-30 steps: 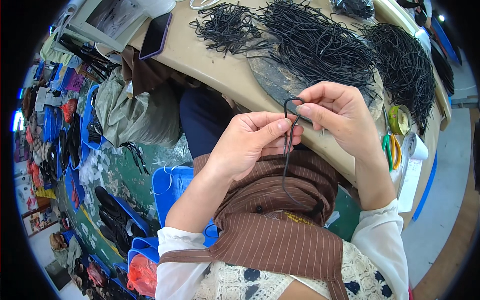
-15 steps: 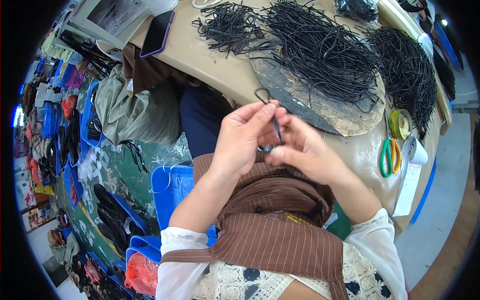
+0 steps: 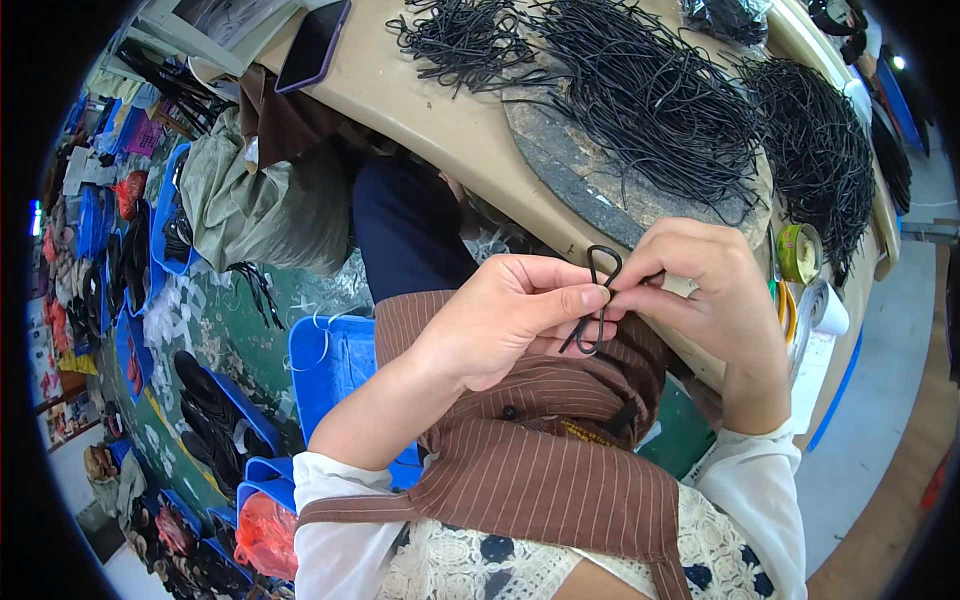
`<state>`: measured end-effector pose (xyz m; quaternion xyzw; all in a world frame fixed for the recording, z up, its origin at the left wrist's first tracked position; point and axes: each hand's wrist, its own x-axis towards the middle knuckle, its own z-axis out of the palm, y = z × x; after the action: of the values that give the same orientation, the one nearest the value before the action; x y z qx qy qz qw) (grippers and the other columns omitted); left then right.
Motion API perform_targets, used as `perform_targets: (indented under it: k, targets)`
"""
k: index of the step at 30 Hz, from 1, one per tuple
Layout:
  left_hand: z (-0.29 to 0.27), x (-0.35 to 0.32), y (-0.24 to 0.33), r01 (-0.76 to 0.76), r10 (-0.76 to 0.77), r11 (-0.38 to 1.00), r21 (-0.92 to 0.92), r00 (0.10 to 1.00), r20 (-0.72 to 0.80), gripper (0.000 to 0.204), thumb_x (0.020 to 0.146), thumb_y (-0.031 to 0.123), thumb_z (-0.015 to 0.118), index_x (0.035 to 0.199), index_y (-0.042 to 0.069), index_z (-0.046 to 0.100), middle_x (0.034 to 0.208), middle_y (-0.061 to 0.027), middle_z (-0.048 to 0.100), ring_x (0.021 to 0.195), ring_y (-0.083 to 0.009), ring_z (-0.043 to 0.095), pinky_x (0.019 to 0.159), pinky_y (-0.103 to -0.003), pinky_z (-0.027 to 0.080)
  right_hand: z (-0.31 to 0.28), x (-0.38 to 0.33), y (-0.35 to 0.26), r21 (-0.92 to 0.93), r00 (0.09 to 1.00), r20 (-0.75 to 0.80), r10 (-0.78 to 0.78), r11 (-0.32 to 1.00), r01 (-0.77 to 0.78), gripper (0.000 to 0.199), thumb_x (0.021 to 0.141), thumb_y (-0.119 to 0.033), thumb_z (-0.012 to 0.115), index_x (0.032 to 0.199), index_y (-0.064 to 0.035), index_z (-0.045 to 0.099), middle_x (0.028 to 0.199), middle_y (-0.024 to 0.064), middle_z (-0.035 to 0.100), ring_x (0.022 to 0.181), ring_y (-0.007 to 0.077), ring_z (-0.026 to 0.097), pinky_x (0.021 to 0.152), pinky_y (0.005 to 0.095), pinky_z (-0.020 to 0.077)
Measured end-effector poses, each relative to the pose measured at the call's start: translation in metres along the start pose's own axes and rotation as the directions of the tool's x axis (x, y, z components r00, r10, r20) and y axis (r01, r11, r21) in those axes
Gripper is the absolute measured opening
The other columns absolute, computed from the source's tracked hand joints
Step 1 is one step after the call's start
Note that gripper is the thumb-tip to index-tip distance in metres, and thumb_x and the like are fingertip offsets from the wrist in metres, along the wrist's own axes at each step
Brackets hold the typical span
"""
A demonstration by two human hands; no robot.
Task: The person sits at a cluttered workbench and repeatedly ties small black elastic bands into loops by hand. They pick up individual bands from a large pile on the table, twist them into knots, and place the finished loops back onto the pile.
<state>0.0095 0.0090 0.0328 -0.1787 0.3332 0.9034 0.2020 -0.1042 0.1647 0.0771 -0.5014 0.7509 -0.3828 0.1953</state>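
Observation:
Between my hands, over my lap, is a thin black cord (image 3: 597, 333) bent into loops, one standing above the fingers and another hanging below. My left hand (image 3: 525, 312) pinches it between thumb and forefinger where the loops cross. From the other side my right hand (image 3: 690, 285) grips the cord with thumb and forefinger, touching the left fingertips. Beyond the hands, a big heap of black cords (image 3: 650, 110) lies across a worn round board (image 3: 580, 185) on the table. A smaller tangle of cords (image 3: 460, 42) sits to its left, and another bundle (image 3: 815, 150) to its right.
Right of the hands lie a small round tin (image 3: 800, 252), scissors with an orange handle (image 3: 789, 318) and a white roll (image 3: 828, 308). A phone (image 3: 314, 45) rests at the table's left edge. Below stands a blue bin (image 3: 330, 365) beside a pale cloth sack (image 3: 265, 205).
Both hands have shifted right. The right hand has turned over and risen, now pinching from above. The cord has opened from a narrow upper loop into an upper and a lower loop.

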Motion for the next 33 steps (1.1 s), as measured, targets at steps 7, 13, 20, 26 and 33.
perform_targets:
  k: [7, 13, 20, 26, 33]
  targets:
    - [-0.001, 0.000, -0.003, -0.126, 0.137, 0.985, 0.115, 0.986, -0.097, 0.030, 0.083, 0.004, 0.056, 0.110, -0.005, 0.051, 0.082, -0.0127, 0.064, 0.069, -0.0125, 0.061, 0.061, -0.021, 0.049, 0.011, -0.001, 0.002, -0.099, 0.980, -0.174, -0.098, 0.992, 0.081, 0.010, 0.064, -0.002, 0.068, 0.073, -0.0044, 0.062, 0.070, 0.0059, 0.058, 0.063, 0.0210, 0.058, 0.055, 0.0277, 0.0449]
    - [-0.001, -0.007, 0.000, -0.163, 0.222, 0.867, 0.472, 0.973, -0.071, 0.059, 0.079, -0.002, 0.056, 0.130, -0.005, 0.027, 0.078, -0.0126, 0.064, 0.070, -0.0126, 0.061, 0.064, -0.022, 0.049, -0.014, -0.004, 0.001, 0.038, 0.980, -0.158, -0.120, 0.991, 0.127, 0.012, 0.064, 0.000, 0.067, 0.076, -0.0028, 0.064, 0.073, 0.0071, 0.061, 0.062, 0.0166, 0.059, 0.056, 0.0244, 0.0455]
    - [0.016, -0.016, -0.009, -0.488, 0.463, 0.811, 0.324, 0.873, 0.157, 0.077, 0.079, -0.010, 0.053, 0.137, 0.002, 0.002, 0.073, -0.0094, 0.059, 0.072, -0.0172, 0.062, 0.070, -0.029, 0.050, 0.024, 0.001, 0.021, 0.749, 0.946, 0.215, 0.243, 0.581, -0.319, 0.006, 0.078, -0.001, 0.060, 0.083, 0.0010, 0.057, 0.074, 0.0034, 0.059, 0.066, 0.0074, 0.056, 0.058, 0.0198, 0.0454]
    - [0.002, -0.014, -0.014, -0.400, 0.509, 0.781, 0.480, 0.852, -0.117, 0.053, 0.082, -0.004, 0.052, 0.129, -0.002, 0.028, 0.077, -0.0077, 0.059, 0.072, -0.0117, 0.059, 0.066, -0.021, 0.047, 0.021, -0.021, 0.017, 0.760, 0.951, 0.222, 0.215, 0.573, -0.307, 0.012, 0.079, -0.001, 0.059, 0.090, 0.0033, 0.058, 0.078, 0.0066, 0.061, 0.069, 0.0080, 0.058, 0.060, 0.0188, 0.0464]
    - [-0.001, -0.004, -0.020, -0.379, 0.519, 0.730, 0.569, 0.849, -0.100, 0.022, 0.083, -0.003, 0.053, 0.105, -0.004, 0.055, 0.087, -0.0058, 0.062, 0.076, -0.0074, 0.057, 0.069, -0.020, 0.047, 0.021, -0.020, 0.000, 0.707, 0.942, 0.171, 0.287, 0.630, -0.321, 0.018, 0.073, 0.003, 0.064, 0.091, 0.0059, 0.061, 0.088, 0.0110, 0.063, 0.080, 0.0125, 0.061, 0.072, 0.0228, 0.0490]
